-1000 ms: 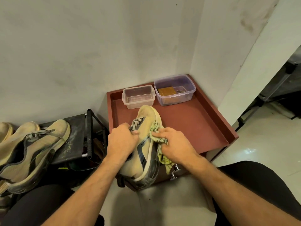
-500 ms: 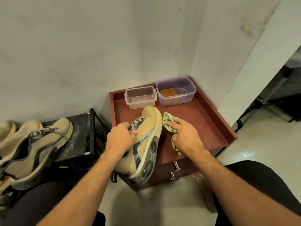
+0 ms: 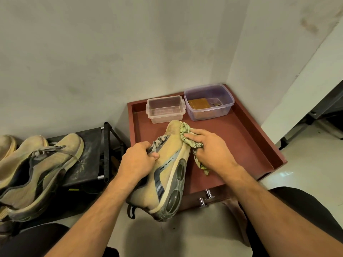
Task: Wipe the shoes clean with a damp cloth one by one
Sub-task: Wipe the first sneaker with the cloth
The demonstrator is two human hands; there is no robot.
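Pale plaster walls meet in a corner ahead of me, and tucked into that corner is a low reddish bench point(image 3: 241, 138) with a raised rim. My left hand point(image 3: 137, 162) grips the shoe point(image 3: 167, 175) by its lace area, fingers curled over the tongue and thumb pressed to the side, holding it tilted so the sole faces right and the toe points away from me over the bench. My right hand point(image 3: 209, 151) holds the cloth point(image 3: 187, 134), a green patterned rag, bunched under the fingers and pressed against the toe edge of the shoe; a tail of cloth hangs below the palm. Beyond both hands, at the far side of the bench, a clear plastic tub point(image 3: 165, 109) sits just beside a larger purple-tinted tub point(image 3: 209, 102) that holds a brown block. Left of my left hand, a second shoe point(image 3: 42, 169) lies on a dark rack point(image 3: 87, 160), with the toe of another shoe point(image 3: 6, 145) at the picture's edge beyond it. Two metal drawer knobs point(image 3: 205, 199) show on the bench front below my right wrist.
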